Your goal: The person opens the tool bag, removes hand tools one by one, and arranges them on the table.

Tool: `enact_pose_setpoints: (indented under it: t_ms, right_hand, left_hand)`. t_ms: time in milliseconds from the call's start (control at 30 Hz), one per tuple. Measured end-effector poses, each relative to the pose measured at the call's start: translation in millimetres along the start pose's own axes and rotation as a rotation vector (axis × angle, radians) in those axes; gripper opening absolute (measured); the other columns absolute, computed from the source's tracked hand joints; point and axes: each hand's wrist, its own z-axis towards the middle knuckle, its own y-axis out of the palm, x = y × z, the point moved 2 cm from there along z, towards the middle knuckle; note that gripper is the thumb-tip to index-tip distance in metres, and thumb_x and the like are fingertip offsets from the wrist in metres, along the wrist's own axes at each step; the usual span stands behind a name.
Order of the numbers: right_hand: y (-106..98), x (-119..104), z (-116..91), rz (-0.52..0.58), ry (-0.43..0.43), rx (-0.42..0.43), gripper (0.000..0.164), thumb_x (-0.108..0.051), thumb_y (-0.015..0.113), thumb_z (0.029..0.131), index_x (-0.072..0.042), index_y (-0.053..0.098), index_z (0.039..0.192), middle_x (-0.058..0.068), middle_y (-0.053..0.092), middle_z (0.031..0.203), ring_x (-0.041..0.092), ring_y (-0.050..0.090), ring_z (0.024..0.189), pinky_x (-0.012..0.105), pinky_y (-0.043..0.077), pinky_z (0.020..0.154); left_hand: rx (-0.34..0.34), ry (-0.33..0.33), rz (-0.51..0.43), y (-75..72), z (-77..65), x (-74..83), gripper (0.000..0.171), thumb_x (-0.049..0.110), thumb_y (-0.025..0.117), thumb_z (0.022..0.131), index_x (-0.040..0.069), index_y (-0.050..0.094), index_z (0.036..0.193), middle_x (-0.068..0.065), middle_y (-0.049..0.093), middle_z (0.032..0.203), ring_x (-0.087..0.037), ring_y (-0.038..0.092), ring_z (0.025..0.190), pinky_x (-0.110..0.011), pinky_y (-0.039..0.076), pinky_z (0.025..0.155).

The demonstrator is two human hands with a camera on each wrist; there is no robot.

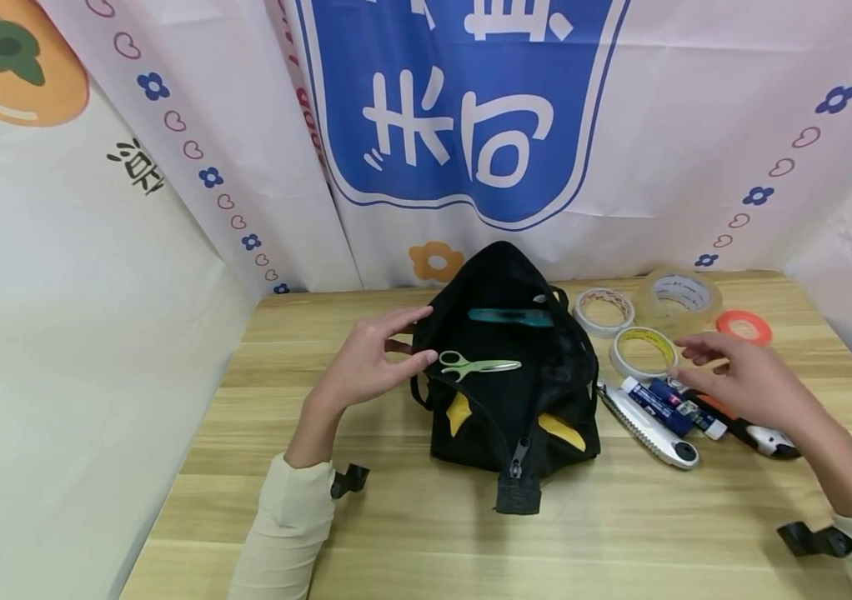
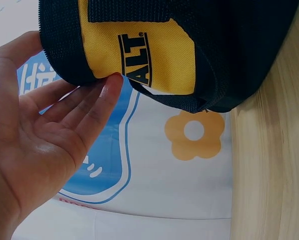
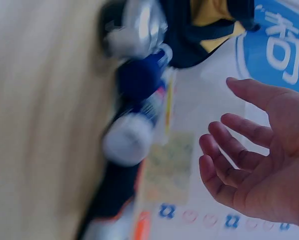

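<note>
A black tool bag [image 1: 463, 442] with yellow patches stands unzipped on the table. Inside its mouth are green-handled scissors [image 1: 482, 366] and a teal utility knife [image 1: 510, 317]. My left hand [image 1: 366, 354] holds the bag's left rim, thumb at the opening; in the left wrist view its fingers rest against the yellow side panel [image 2: 164, 55]. My right hand [image 1: 752, 379], holding nothing, hovers with loosely bent fingers by a tape roll with a yellow core [image 1: 624, 357]. Below it lie two glue sticks [image 1: 654, 406], a silver utility knife [image 1: 647, 425] and a black-and-orange knife [image 1: 764, 437].
Behind the yellow-cored roll are another white tape roll [image 1: 583, 315], a wide clear tape roll [image 1: 707, 300] and a red tape roll [image 1: 764, 329]. A printed cloth [image 1: 621, 225] hangs along the back edge of the wooden table [image 1: 396, 533].
</note>
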Motion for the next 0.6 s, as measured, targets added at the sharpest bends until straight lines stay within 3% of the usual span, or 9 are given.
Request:
enact_pose_setpoints:
  t_ms: [300,500,600]
  right_hand:
    - [-8,-62,23,-0.008,-0.168,0.069,0.047,-0.028,0.083,0.096,-0.003,0.071,0.134,0.013,0.077,0.115,0.031,0.072,0.105,0.027,0.061,0.085]
    - [-7,-100,41,-0.004,-0.207,0.036,0.049,-0.031,0.083,0.096,-0.009,0.071,0.138,0.012,0.077,0.124,0.031,0.073,0.112,0.056,0.062,0.098]
    - [-4,-117,50,0.002,-0.246,0.018,0.049,-0.031,0.084,0.095,-0.01,0.071,0.137,0.012,0.077,0.125,0.031,0.072,0.113,0.059,0.062,0.099]
  left_hand:
    - [-0.002,-0.007,0.002,0.0,0.8,0.9,0.06,0.015,0.08,0.098,0.002,0.059,0.152,-0.017,0.062,0.154,-0.032,0.069,0.13,-0.032,0.068,0.091]
    - [-0.004,-0.004,-0.003,0.0,0.6,1.6,0.06,0.015,0.08,0.098,0.001,0.059,0.152,-0.017,0.062,0.154,-0.032,0.069,0.13,-0.033,0.068,0.091]
    - [-0.005,-0.004,0.0,0.0,0.0,1.2,0.06,0.015,0.079,0.098,0.001,0.059,0.152,-0.018,0.061,0.155,-0.033,0.069,0.13,-0.033,0.068,0.091]
